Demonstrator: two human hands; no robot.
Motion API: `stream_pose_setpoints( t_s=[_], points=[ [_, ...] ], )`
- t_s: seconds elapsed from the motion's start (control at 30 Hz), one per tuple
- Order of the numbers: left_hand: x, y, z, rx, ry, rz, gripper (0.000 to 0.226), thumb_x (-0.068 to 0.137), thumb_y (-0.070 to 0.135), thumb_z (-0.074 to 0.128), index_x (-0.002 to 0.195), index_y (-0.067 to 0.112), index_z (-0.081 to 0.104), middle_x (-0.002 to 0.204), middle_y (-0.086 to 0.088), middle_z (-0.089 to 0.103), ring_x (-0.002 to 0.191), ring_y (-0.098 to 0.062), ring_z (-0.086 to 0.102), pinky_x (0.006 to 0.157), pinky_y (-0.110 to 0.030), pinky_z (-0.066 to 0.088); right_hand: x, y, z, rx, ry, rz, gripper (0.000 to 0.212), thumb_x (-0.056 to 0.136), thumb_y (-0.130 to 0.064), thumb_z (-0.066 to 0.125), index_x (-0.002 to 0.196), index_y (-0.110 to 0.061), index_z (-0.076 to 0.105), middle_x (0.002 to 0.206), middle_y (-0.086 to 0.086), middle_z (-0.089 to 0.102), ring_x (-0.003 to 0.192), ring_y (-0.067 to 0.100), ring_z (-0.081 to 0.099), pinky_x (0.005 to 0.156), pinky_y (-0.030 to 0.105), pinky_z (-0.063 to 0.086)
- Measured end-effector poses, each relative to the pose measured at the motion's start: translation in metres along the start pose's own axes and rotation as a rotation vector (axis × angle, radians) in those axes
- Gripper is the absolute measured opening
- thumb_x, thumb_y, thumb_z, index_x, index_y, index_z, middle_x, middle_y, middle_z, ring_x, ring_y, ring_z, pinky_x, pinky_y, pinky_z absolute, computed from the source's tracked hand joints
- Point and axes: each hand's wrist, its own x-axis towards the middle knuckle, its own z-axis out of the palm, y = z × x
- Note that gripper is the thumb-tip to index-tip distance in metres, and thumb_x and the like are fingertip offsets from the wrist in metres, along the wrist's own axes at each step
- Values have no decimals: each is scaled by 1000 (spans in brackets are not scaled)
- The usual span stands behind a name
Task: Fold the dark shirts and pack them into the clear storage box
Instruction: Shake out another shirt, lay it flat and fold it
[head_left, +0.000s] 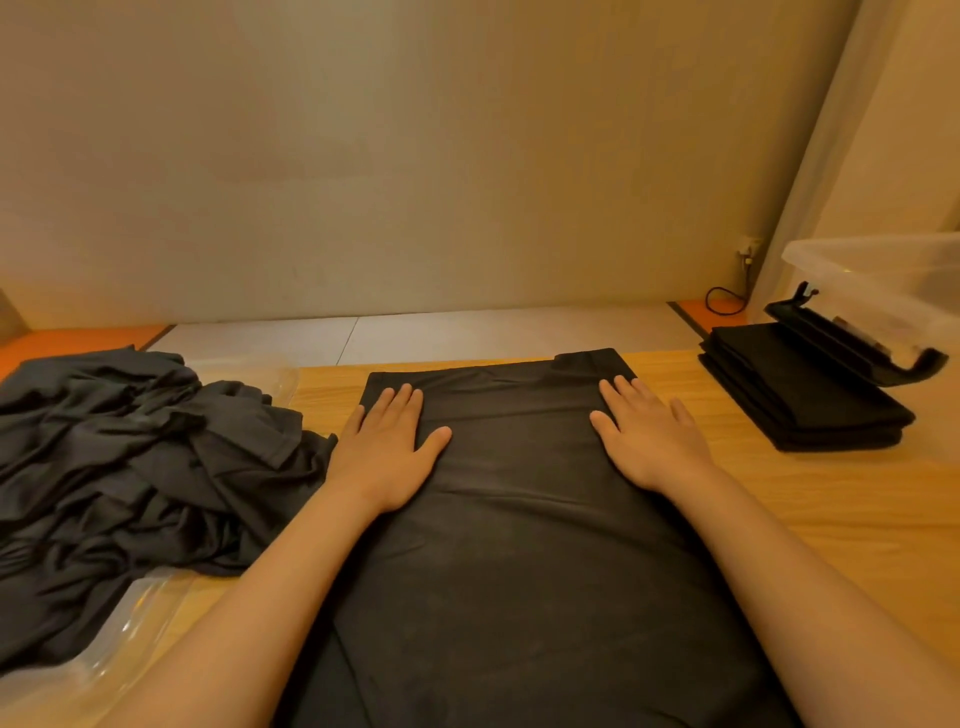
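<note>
A dark shirt (514, 499) lies flat lengthwise on the wooden table (831, 499), its sides folded in to a long panel. My left hand (387, 447) presses flat on its far left part, fingers straight. My right hand (649, 434) lies flat on its far right part, fingers spread. A heap of unfolded dark shirts (119, 467) sits at the left. A stack of folded dark shirts (800, 400) rests at the far right. The clear storage box (883, 275) stands at the right edge behind that stack.
Clear plastic wrapping (104, 660) lies under the heap at the left. A black clip-like holder (852, 338) sits between the folded stack and the box. A black cable (727, 301) runs to a wall socket at the back right. A plain wall stands behind the table.
</note>
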Motion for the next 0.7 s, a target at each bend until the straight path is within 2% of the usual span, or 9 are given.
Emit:
stream_pose_setpoints(
  t_s=[0.17, 0.23, 0.3, 0.4, 0.5, 0.57, 0.63, 0.7],
  points=[
    [-11, 2, -6, -20, 14, 51, 70, 99, 57, 22, 155, 21, 1, 162, 3, -8, 148, -12, -8, 121, -37, -2, -9, -3, -7, 38, 8, -8, 57, 103, -46, 19, 154, -24, 5, 162, -3, -1, 148, 14, -6, 119, 43, -2],
    [-7, 6, -12, -44, 125, 103, 66, 100, 52, 29, 155, 21, 9, 162, 2, 1, 149, -13, -1, 121, -37, 1, -8, -9, -18, 74, 65, -72, 56, 104, -42, 22, 154, -23, 9, 162, -4, 1, 148, 14, -4, 118, 41, -2],
    [2, 13, -17, -56, 192, 120, 60, 100, 47, 34, 153, 19, 23, 160, 0, 20, 147, -16, 16, 120, -37, 11, -3, -17, -26, 87, 102, -151, 52, 104, -38, 24, 154, -22, 17, 161, -4, 10, 148, 12, 2, 118, 39, 0],
    [20, 24, -19, -24, 85, 80, 55, 101, 46, 34, 147, 16, 35, 152, -3, 37, 139, -21, 33, 114, -38, 27, 13, -28, -30, 69, 59, -178, 48, 105, -32, 26, 150, -18, 28, 158, 0, 25, 146, 16, 18, 118, 37, 8],
    [35, 24, -15, -22, 34, 45, 53, 101, 45, 35, 145, 16, 36, 150, -2, 38, 137, -21, 34, 110, -38, 31, 37, -27, -29, 55, -12, -141, 42, 103, -17, 31, 143, -12, 39, 150, 5, 38, 137, 23, 35, 111, 36, 26],
    [39, 19, -7, -46, 103, 57, 52, 100, 46, 36, 144, 18, 37, 150, 0, 38, 138, -19, 32, 112, -37, 28, 50, -21, -20, 65, 21, -175, 43, 103, -16, 30, 145, -12, 36, 153, 4, 33, 141, 21, 29, 113, 35, 25],
    [41, 14, 0, -84, 147, 57, 54, 100, 47, 35, 147, 20, 34, 154, 2, 32, 143, -16, 26, 117, -35, 21, 56, -16, -9, 91, 65, -192, 47, 104, -27, 27, 151, -20, 26, 159, -2, 20, 147, 14, 15, 118, 34, 14],
    [45, 11, 3, -73, 98, 51, 60, 100, 50, 30, 152, 21, 23, 160, 4, 18, 148, -12, 12, 121, -34, 10, 62, -13, -2, 60, 51, -169, 51, 104, -40, 21, 153, -28, 18, 161, -6, 10, 148, 13, 4, 119, 36, 6]
  ],
)
